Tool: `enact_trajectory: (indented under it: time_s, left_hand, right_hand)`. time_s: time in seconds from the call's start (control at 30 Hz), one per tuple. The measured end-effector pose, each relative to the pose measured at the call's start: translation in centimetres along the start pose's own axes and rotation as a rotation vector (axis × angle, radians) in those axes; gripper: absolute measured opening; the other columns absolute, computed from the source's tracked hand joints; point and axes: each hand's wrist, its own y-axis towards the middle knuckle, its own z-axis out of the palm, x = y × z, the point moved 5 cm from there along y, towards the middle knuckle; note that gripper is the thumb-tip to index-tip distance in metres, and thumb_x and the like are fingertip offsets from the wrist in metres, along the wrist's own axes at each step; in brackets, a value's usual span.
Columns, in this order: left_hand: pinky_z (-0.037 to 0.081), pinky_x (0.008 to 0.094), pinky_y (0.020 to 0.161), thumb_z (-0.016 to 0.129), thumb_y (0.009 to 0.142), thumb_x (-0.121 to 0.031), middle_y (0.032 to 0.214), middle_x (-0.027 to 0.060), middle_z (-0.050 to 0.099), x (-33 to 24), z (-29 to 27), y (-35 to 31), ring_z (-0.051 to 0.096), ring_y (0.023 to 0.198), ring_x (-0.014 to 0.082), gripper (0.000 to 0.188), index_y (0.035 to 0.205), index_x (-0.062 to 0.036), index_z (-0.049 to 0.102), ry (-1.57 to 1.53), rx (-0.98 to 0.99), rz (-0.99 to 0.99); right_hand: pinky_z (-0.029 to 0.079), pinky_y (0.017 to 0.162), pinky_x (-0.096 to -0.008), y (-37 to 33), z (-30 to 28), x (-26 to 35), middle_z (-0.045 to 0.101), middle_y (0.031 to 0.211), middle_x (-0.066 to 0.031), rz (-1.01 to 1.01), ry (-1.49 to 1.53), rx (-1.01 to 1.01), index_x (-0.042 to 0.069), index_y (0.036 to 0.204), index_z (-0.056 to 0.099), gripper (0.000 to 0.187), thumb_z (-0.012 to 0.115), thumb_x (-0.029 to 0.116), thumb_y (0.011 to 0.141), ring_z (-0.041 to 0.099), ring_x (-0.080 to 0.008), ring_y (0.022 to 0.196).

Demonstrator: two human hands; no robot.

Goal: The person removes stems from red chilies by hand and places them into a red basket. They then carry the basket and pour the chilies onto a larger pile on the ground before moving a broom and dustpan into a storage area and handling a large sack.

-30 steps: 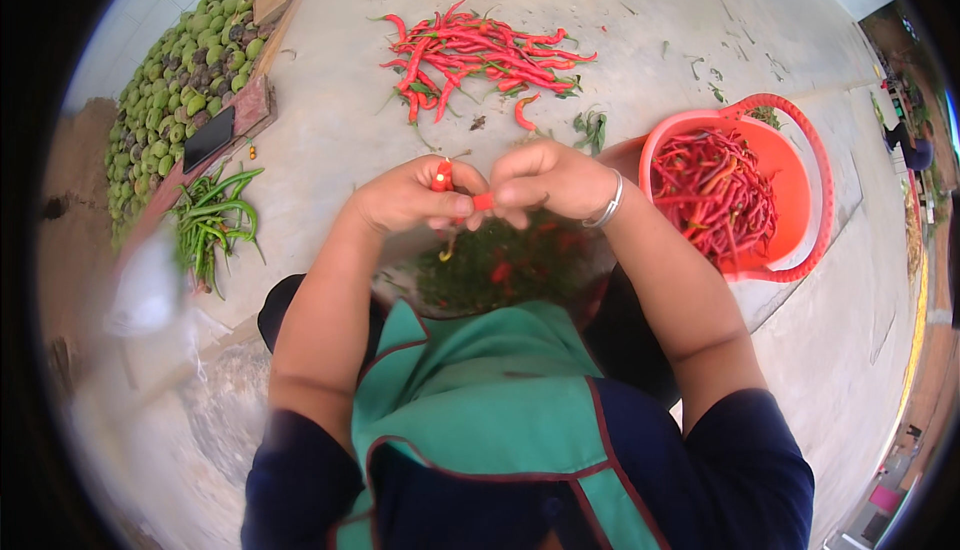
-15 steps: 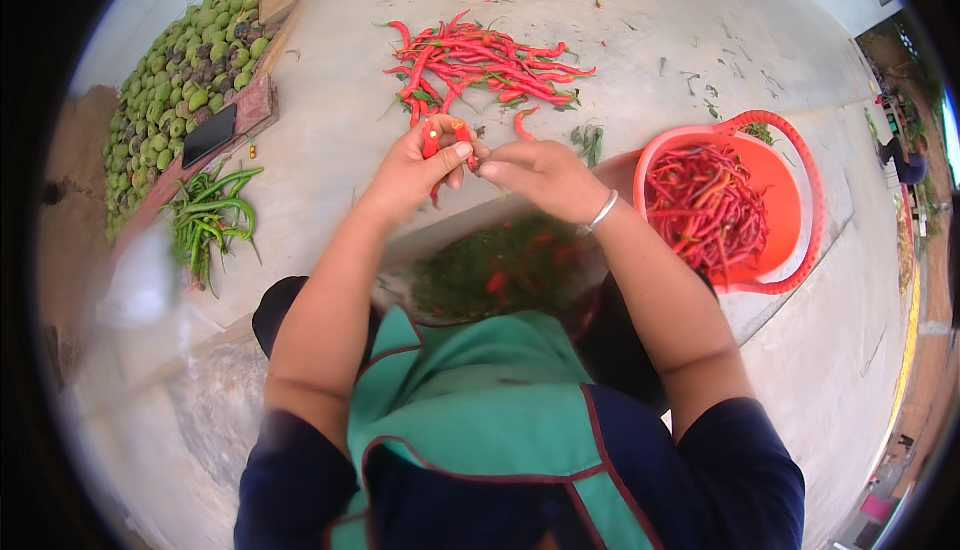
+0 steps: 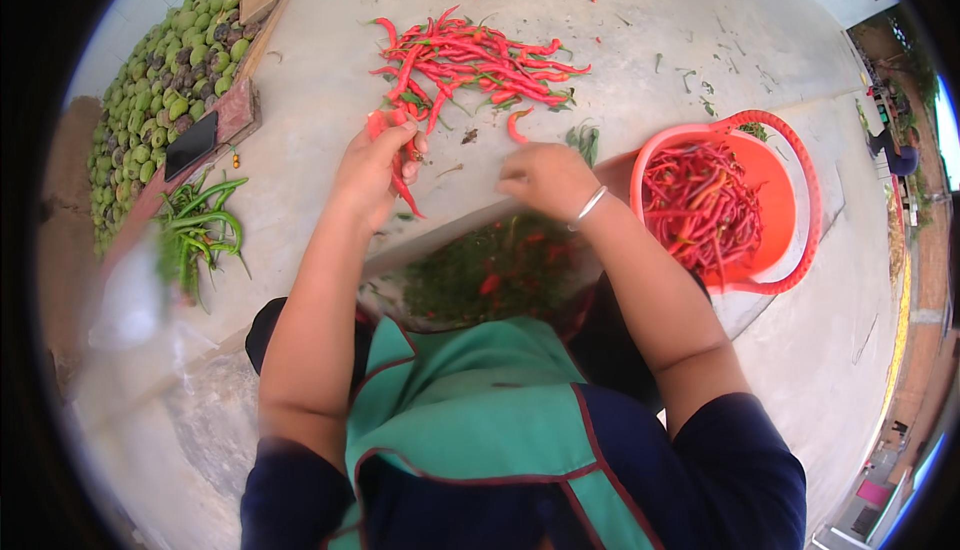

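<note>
My left hand (image 3: 375,165) grips a few red chilies (image 3: 403,182) at the near edge of a loose pile of red chilies (image 3: 470,58) spread on the concrete floor. My right hand (image 3: 545,178), wearing a metal bangle at the wrist, hovers beside it with its fingers curled; whether they pinch a stem I cannot tell. Below both hands lies a heap of green stems with a few red bits (image 3: 490,275), close to my green apron.
An orange basket (image 3: 790,165) holding red chilies stands at the right. Green chilies (image 3: 200,230) lie at the left, with a heap of green round fruit (image 3: 150,80) and a dark phone (image 3: 190,145) on a brick ledge. Leaf scraps dot the floor.
Both hands moved up from over the stem heap toward the chili pile. They then separated, the left still holding chilies and the right drawing back to the right.
</note>
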Motion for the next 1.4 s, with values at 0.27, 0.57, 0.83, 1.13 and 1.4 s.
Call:
enact_trajectory:
  time_s: [0.27, 0.57, 0.83, 1.13, 1.4]
  left_hand:
    - [0.041, 0.0260, 0.062, 0.057, 0.089, -0.021, 0.070, -0.0004, 0.053, 2.9, 0.1, 1.3, 0.052, 0.066, 0.0119, 0.018, 0.100, -0.0067, 0.053, 0.201, 0.011, -0.039]
    - [0.049, 0.0337, 0.084, 0.050, 0.093, -0.018, 0.101, 0.0063, 0.060, 6.0, 5.1, 1.7, 0.059, 0.092, 0.0181, 0.021, 0.108, -0.0041, 0.054, -0.086, 0.119, -0.221]
    - [0.050, 0.0326, 0.084, 0.044, 0.095, -0.023, 0.106, 0.0108, 0.060, 8.8, 16.0, 0.0, 0.060, 0.094, 0.0185, 0.028, 0.111, -0.0013, 0.053, -0.180, 0.400, -0.373]
    - [0.036, 0.0357, 0.098, 0.066, 0.081, -0.022, 0.121, 0.0119, 0.052, 10.1, 22.4, 4.0, 0.049, 0.114, 0.0219, 0.053, 0.124, 0.0014, 0.045, 0.248, 0.356, -0.299]
    - [0.037, 0.0309, 0.092, 0.058, 0.086, -0.020, 0.117, 0.0071, 0.056, 6.0, 4.8, 1.6, 0.050, 0.113, 0.0173, 0.038, 0.120, -0.0030, 0.051, 0.244, 0.106, -0.245]
  right_hand:
    - [0.047, 0.073, -0.0403, 3.4, 0.1, -4.3, 0.059, 0.096, -0.0138, 0.139, -0.089, -0.432, 0.006, 0.093, 0.061, 0.019, 0.063, 0.017, 0.077, 0.058, -0.0302, 0.086]
    - [0.048, 0.061, -0.0409, -3.1, -2.5, 1.6, 0.062, 0.074, -0.0107, -0.232, 0.106, -0.568, 0.008, 0.090, 0.057, 0.020, 0.057, 0.027, 0.083, 0.060, -0.0312, 0.071]
    - [0.047, 0.062, -0.0376, -12.8, -6.4, 1.0, 0.061, 0.071, -0.0128, -0.358, 0.460, -0.630, 0.007, 0.089, 0.058, 0.012, 0.060, 0.014, 0.080, 0.060, -0.0294, 0.066]
    - [0.047, 0.066, -0.0400, -15.1, -4.6, -2.1, 0.063, 0.071, -0.0121, -0.165, 0.206, -0.167, 0.010, 0.077, 0.068, 0.015, 0.059, 0.023, 0.078, 0.061, -0.0285, 0.071]
    - [0.048, 0.073, -0.0406, -3.8, -3.6, -4.0, 0.063, 0.085, -0.0129, 0.000, -0.011, -0.399, 0.008, 0.083, 0.065, 0.015, 0.056, 0.019, 0.077, 0.060, -0.0294, 0.083]
